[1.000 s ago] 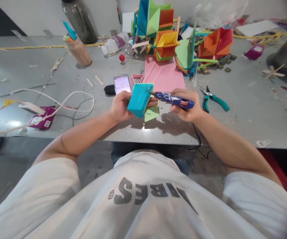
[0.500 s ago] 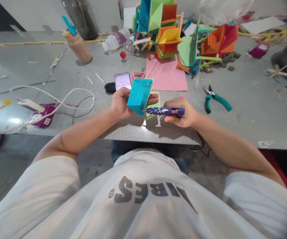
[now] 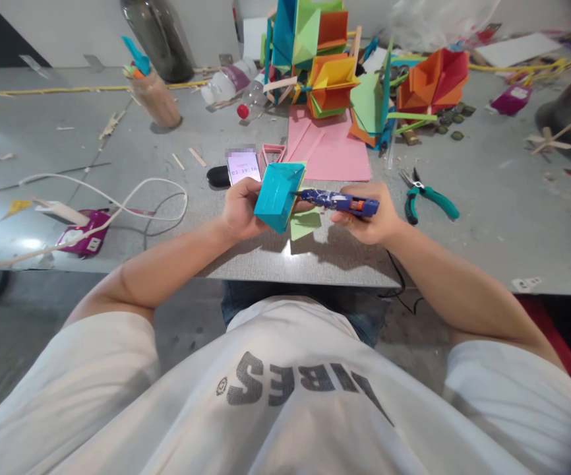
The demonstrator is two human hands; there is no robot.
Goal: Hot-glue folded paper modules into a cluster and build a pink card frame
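My left hand [image 3: 242, 212] is closed around a folded blue paper piece [image 3: 278, 192], held above the front of the table. A light green layer shows along its right edge. In my right hand [image 3: 370, 221] is a dark blue glue gun [image 3: 337, 200], pointing left. Its nozzle is at the right edge of the blue paper; whether it touches, I cannot tell. Beneath the glue gun is a light green paper piece [image 3: 306, 225]. Behind the hands lies a pink paper sheet [image 3: 349, 158], next to a small pink folded frame [image 3: 271, 153].
A phone [image 3: 243, 166] showing digits stands by a black rounded object [image 3: 217, 177]. Pliers [image 3: 428, 192] lie at right, a white cable [image 3: 132, 177] and purple socket block [image 3: 88, 234] at left. Behind stand colourful folded paper shapes [image 3: 332, 79], bottles [image 3: 231, 80] and a wooden cup [image 3: 159, 102].
The glue gun's nozzle has moved up and slightly right along the blue paper's edge. My right hand has shifted slightly right. My left hand keeps hold of the paper.
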